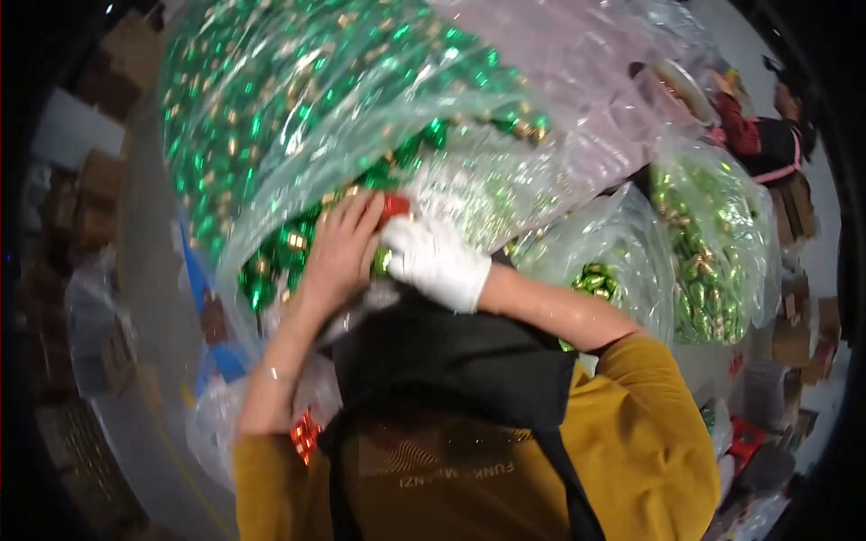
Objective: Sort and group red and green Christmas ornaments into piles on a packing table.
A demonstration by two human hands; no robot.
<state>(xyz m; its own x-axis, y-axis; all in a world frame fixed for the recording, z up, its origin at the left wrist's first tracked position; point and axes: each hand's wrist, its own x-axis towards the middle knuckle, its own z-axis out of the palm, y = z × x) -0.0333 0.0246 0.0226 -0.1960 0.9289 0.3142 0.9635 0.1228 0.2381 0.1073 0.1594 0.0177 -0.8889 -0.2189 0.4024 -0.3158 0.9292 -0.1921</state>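
Meeting near the middle of the head view, two hands are held close together, and right between them a small, shiny red piece (395, 206) is caught in the light! By the bare left hand (345, 242) the action is covered from above: its fingers are bent, narrow rather than wide, their tips set at the red piece, though whether it is actually gripped cannot be told. Opposite, the right hand (437, 263), clad in a white fabric glove, is curled inward, its fingertips placed just below the red piece; what is pinched there is hidden, so its hold cannot be told either. Just under, between the hands, a small bright-green shiny piece (382, 261) is glimpsed.

Beyond the left hand, the scene is filled by a huge clear plastic bag (316, 149), packed with glossy green and gold ornaments (257, 287), some of them exposed at its near edge. Off to the right, a tall clear plastic sack (762, 257) is stuffed with lime-green and gold ornaments (699, 257). Behind, a pale pink plastic sheet (564, 50) is spread out, and at the upper right a co-worker in a dark, pink-edged garment (774, 149) is seen. Nearest the camera, a black cloth apron (442, 361) is worn over a mustard-yellow top (654, 406).
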